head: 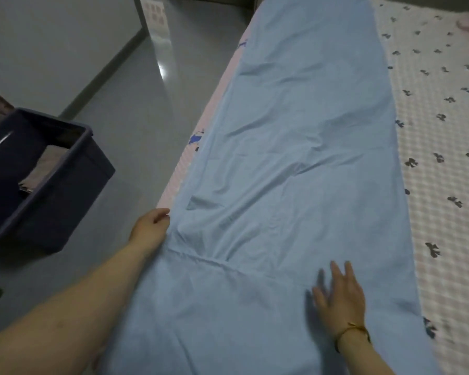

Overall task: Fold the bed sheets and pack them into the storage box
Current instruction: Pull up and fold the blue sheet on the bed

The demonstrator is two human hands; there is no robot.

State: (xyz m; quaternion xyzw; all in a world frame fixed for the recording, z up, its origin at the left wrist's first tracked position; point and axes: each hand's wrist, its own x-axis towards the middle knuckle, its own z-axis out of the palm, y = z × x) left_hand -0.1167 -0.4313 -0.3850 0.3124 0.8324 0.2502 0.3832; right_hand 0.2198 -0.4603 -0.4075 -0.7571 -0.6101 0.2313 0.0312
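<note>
The blue sheet [295, 158] lies in a long strip on the bed [444, 131]. The left hand [149, 228] grips its left edge with curled fingers, and the right hand [339, 296] rests flat on it with fingers spread. The dark storage box [63, 190] stands on the floor [136, 109] beside the bed, with a folded cloth [41, 169] inside.

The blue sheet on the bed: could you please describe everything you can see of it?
The blue sheet is plain, light, thin cloth, lying as a long, lightly creased strip along the left side of a bow-printed cover. The left hand holds its left edge; the right hand lies flat on it.
</note>
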